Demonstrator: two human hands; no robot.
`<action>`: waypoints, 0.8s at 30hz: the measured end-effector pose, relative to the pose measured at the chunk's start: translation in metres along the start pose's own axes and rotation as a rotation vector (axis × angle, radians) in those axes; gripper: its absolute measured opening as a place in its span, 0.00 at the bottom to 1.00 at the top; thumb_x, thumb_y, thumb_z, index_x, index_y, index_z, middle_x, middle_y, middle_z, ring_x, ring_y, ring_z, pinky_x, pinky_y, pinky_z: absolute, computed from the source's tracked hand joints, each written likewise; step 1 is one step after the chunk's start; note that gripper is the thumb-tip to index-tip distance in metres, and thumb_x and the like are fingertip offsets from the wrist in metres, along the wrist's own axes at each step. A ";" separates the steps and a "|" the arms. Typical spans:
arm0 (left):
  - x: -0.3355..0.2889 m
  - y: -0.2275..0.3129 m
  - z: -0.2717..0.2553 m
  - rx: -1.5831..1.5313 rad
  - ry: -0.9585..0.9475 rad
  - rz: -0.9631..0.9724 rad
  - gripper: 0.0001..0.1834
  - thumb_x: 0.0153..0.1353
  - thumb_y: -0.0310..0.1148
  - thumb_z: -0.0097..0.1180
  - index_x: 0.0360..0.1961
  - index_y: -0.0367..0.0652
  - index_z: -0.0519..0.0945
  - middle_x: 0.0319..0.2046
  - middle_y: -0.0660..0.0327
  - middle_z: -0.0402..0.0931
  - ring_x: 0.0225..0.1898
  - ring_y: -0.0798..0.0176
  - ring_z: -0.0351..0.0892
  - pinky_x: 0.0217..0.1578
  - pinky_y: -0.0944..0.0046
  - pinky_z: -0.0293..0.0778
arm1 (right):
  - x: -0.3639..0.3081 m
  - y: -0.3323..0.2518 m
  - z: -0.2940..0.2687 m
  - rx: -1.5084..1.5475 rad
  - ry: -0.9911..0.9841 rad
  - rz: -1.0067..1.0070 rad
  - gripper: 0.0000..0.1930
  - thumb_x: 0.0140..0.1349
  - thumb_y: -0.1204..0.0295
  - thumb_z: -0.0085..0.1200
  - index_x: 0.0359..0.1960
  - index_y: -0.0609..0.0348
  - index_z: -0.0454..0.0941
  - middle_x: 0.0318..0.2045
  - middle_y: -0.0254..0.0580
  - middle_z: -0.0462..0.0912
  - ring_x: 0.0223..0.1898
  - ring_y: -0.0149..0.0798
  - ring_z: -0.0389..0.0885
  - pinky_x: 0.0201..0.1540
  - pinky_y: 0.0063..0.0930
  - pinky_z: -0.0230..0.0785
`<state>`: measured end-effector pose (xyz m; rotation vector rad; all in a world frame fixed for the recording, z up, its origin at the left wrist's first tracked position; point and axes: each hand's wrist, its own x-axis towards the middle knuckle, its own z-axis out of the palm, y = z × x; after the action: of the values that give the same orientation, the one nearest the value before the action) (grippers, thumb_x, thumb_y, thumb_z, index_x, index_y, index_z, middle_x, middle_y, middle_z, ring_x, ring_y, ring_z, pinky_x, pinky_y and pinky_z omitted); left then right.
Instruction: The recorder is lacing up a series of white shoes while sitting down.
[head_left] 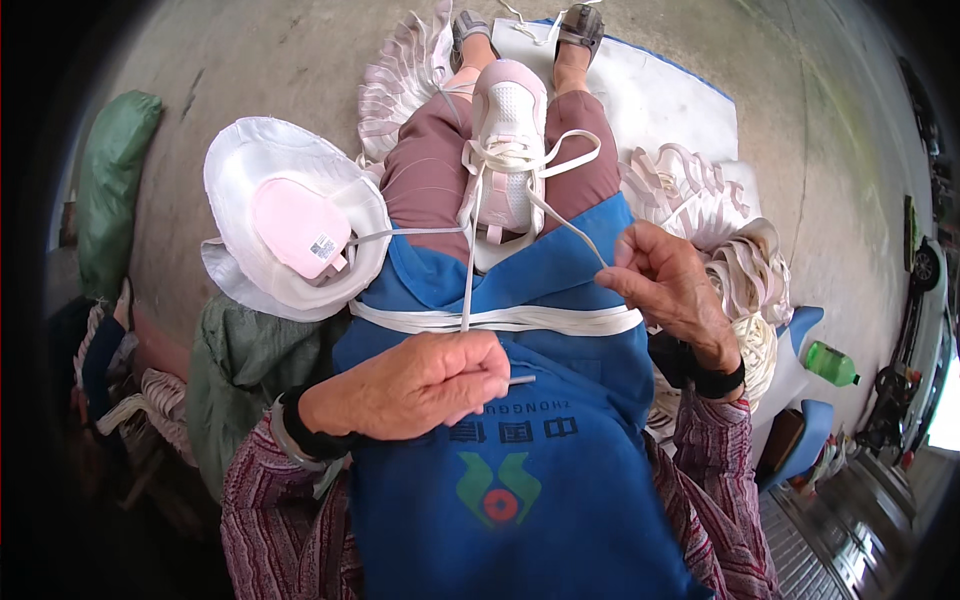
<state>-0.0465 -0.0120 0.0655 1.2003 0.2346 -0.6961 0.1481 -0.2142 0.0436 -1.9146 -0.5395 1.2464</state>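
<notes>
A pale pink and white shoe upper (pixel 508 110) lies between my thighs, white shoelace (pixel 572 143) threaded through its eyelets and looped on top. My right hand (pixel 672 285) pinches one length of that lace between thumb and fingertips, drawn out to the right of the upper. Over the apron, my left hand (pixel 415 385) is closed around another length of lace, which runs straight down from the upper. A thin, pale tip pokes out past its fingers. Left of the upper, a white cloth piece (pixel 240 165) shaped like a bowl holds a pink padded tongue-shaped piece (pixel 300 225).
Several white laces (pixel 500 319) stretch across my blue apron (pixel 610 400). Stacked uppers lie by my left leg (pixel 405 80) and to the right (pixel 690 190). A white sheet (pixel 660 95) covers floor ahead. At right are a green bottle (pixel 832 364) and blue chair (pixel 800 440).
</notes>
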 end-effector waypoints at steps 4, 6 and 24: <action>-0.051 0.040 -0.009 -0.045 -0.014 0.173 0.07 0.65 0.27 0.48 0.31 0.34 0.72 0.16 0.64 0.69 0.19 0.72 0.69 0.35 0.62 0.78 | 0.015 0.010 0.014 -0.181 0.231 -0.220 0.10 0.58 0.71 0.60 0.28 0.62 0.72 0.14 0.29 0.69 0.17 0.22 0.66 0.20 0.21 0.59; -0.081 0.042 -0.013 -0.289 -0.105 0.500 0.11 0.64 0.25 0.48 0.26 0.29 0.74 0.16 0.58 0.72 0.18 0.65 0.74 0.44 0.47 0.78 | 0.020 -0.005 0.025 -0.180 0.270 -0.410 0.08 0.59 0.70 0.59 0.29 0.61 0.74 0.16 0.30 0.70 0.19 0.22 0.66 0.22 0.21 0.60; -0.056 0.010 -0.027 -0.106 0.771 0.462 0.09 0.69 0.29 0.42 0.45 0.37 0.70 0.21 0.70 0.64 0.16 0.80 0.56 0.20 0.76 0.65 | 0.064 0.019 0.050 -0.290 0.237 -0.423 0.06 0.63 0.74 0.48 0.32 0.64 0.72 0.21 0.51 0.75 0.23 0.46 0.76 0.27 0.33 0.67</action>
<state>-0.0785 0.0355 0.0927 1.3151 0.6001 0.2048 0.1297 -0.1623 -0.0189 -2.0088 -0.9794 0.6887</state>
